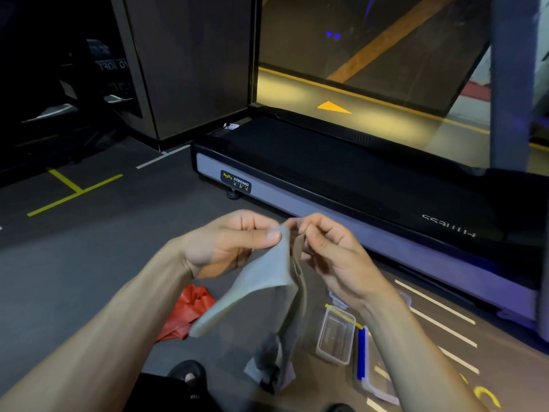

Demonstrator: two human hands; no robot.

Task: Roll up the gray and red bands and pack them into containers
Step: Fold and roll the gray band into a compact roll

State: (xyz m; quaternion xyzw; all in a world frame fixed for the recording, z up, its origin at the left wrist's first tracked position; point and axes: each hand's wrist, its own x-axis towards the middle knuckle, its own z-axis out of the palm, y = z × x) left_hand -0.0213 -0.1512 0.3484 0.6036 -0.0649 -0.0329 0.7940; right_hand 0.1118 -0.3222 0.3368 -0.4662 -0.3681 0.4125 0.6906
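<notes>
Two hands (285, 245) pinching limp gray band (267, 281), hanging folded above floor

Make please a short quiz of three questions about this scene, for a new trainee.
1. True or false: the red band lies on the floor, held by no hand.
2. Which band do the left hand and the right hand pinch at its top edge? A) red B) gray C) blue
3. Fill in: the clear container on the floor stands open and looks ____.

Key:
1. True.
2. B, the gray band; it hangs down from both hands, not yet rolled.
3. Empty.
</notes>
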